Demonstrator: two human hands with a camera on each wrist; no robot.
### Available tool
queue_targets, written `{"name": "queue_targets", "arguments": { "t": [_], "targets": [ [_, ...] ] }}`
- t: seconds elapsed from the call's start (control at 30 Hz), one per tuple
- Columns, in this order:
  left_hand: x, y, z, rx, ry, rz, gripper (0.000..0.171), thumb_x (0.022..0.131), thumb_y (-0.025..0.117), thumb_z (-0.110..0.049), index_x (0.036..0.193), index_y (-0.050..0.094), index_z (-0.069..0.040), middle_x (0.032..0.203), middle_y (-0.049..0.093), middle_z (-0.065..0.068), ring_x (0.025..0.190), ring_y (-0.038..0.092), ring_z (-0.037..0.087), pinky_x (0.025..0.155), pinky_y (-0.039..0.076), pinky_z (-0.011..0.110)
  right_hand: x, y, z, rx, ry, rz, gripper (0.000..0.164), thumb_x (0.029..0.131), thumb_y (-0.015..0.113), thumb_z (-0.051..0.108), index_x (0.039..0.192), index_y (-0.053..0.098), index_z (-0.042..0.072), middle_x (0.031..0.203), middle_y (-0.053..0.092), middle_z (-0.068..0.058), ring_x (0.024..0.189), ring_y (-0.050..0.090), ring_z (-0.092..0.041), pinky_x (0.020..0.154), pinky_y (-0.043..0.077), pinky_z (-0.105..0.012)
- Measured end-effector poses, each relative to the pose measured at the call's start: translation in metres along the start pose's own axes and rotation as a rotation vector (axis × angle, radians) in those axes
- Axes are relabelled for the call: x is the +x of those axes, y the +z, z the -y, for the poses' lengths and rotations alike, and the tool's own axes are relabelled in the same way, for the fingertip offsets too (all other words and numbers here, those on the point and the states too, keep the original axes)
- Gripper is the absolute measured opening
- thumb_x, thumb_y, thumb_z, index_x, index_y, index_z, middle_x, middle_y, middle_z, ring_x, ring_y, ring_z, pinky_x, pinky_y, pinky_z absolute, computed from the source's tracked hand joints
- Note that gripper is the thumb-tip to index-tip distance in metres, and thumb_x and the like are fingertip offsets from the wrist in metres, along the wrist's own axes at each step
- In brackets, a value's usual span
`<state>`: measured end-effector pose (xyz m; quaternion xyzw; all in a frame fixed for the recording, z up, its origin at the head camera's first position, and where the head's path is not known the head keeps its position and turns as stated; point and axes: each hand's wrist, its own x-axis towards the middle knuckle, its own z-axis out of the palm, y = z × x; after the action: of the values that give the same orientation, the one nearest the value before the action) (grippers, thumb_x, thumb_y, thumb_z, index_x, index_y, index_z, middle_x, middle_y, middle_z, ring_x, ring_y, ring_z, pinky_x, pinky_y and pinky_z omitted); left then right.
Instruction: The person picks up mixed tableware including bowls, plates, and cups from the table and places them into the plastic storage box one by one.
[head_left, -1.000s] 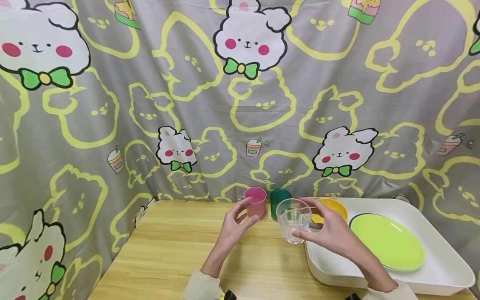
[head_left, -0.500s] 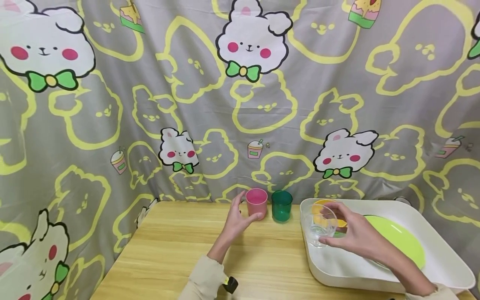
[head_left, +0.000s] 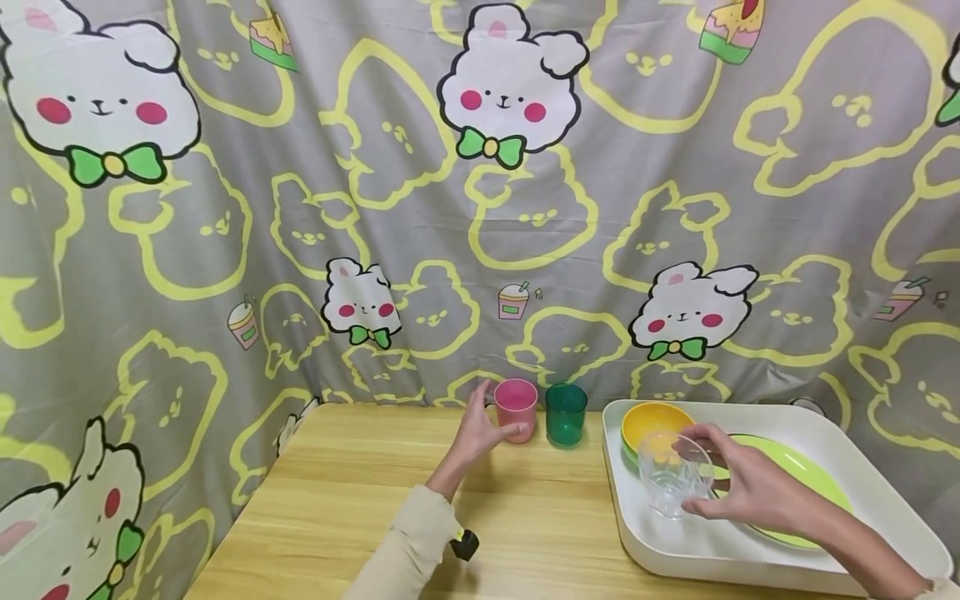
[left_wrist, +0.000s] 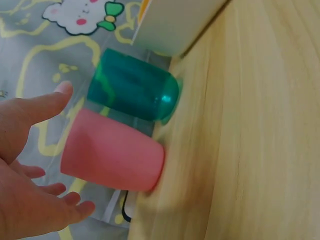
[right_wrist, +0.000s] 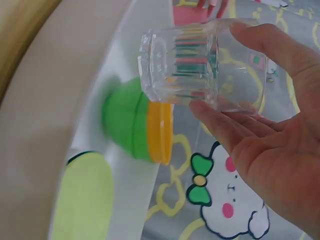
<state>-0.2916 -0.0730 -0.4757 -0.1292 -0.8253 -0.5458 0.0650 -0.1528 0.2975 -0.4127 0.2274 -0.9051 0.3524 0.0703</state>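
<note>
A clear drinking glass (head_left: 666, 487) is held upright by my right hand (head_left: 750, 487), thumb on one side and fingers on the other, above the white tray's left part. In the right wrist view the glass (right_wrist: 192, 67) hangs clear of the bowls. My left hand (head_left: 474, 433) is beside a pink cup (head_left: 516, 421), thumb and fingers spread. The left wrist view has a gap between the left hand (left_wrist: 30, 170) and the pink cup (left_wrist: 112, 152), which stands on the table. Just right of it stands a translucent green cup (head_left: 566, 421).
The white tray (head_left: 637, 537) stands at the right of the wooden table (head_left: 337, 500). It holds a yellow bowl (head_left: 651, 421) stacked in a green bowl (right_wrist: 125, 120), and a lime-green plate (head_left: 813, 479). A patterned curtain (head_left: 420, 217) hangs right behind the table.
My right hand has carried the clear glass rightward, from in front of the green cup to over the tray. My left hand's fingers have spread and stay by the pink cup.
</note>
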Motion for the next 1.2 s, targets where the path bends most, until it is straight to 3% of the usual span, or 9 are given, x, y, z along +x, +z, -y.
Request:
{"name": "queue_targets", "arguments": {
  "t": [0.13,0.23,0.5,0.63,0.87,1.03,1.2],
  "targets": [
    [0.007,0.007,0.008,-0.037,-0.011,-0.015,0.101,0.076,0.091,-0.011,0.154,0.029,0.010,0.148,0.042,0.032,0.136,0.044,0.049,0.112,0.040,0.061,-0.004,0.002,-0.015,0.072,-0.025,0.036,0.078,0.073,0.093,0.013,0.132,0.046,-0.008,0.130,0.058,-0.028,0.114,0.055,0.006,0.074,0.063,-0.035],
    [0.011,0.013,0.013,-0.076,-0.013,-0.009,0.098,0.076,0.091,-0.010,0.151,0.032,0.011,0.143,0.048,0.030,0.133,0.048,0.047,0.111,0.042,0.058,-0.008,0.004,-0.026,0.109,-0.021,0.065,0.077,0.073,0.092,0.010,0.131,0.044,-0.009,0.130,0.055,-0.031,0.114,0.050,0.013,0.074,0.063,-0.037],
    [0.014,0.021,0.018,-0.097,-0.048,-0.047,0.095,0.073,0.093,-0.006,0.148,0.037,0.010,0.136,0.054,0.027,0.125,0.054,0.043,0.107,0.048,0.054,-0.011,0.013,-0.046,0.201,-0.012,0.164,0.073,0.078,0.088,0.008,0.130,0.041,-0.009,0.126,0.062,-0.029,0.113,0.053,0.007,0.073,0.063,-0.039],
    [0.016,0.021,0.018,-0.069,-0.055,-0.071,0.092,0.072,0.093,-0.005,0.145,0.040,0.010,0.133,0.057,0.026,0.124,0.056,0.041,0.107,0.048,0.052,-0.008,0.015,-0.049,0.225,-0.032,0.187,0.071,0.079,0.087,0.008,0.130,0.041,-0.009,0.127,0.062,-0.031,0.115,0.054,0.005,0.073,0.060,-0.032],
    [0.021,0.020,0.016,-0.061,-0.045,-0.104,0.075,0.075,0.088,0.003,0.137,0.046,0.012,0.128,0.058,0.029,0.118,0.058,0.043,0.102,0.052,0.051,-0.006,0.015,-0.051,0.236,0.015,0.234,0.071,0.077,0.088,0.010,0.128,0.041,-0.005,0.132,0.058,-0.032,0.115,0.056,0.003,0.086,0.049,-0.016],
    [0.021,0.019,0.015,-0.059,-0.037,-0.106,0.070,0.076,0.087,0.004,0.134,0.049,0.014,0.125,0.060,0.030,0.117,0.059,0.045,0.100,0.054,0.050,-0.006,0.019,-0.054,0.351,-0.030,0.280,0.067,0.079,0.084,0.004,0.126,0.038,-0.009,0.132,0.057,-0.039,0.121,0.054,0.004,0.090,0.044,-0.012],
    [0.020,0.019,0.017,-0.077,-0.035,-0.099,0.067,0.077,0.086,0.004,0.133,0.051,0.013,0.124,0.060,0.029,0.114,0.060,0.044,0.098,0.055,0.050,-0.007,0.022,-0.058,0.367,-0.032,0.298,0.067,0.079,0.083,0.003,0.126,0.037,-0.009,0.131,0.057,-0.037,0.121,0.054,0.004,0.091,0.044,-0.012]
  ]
}}
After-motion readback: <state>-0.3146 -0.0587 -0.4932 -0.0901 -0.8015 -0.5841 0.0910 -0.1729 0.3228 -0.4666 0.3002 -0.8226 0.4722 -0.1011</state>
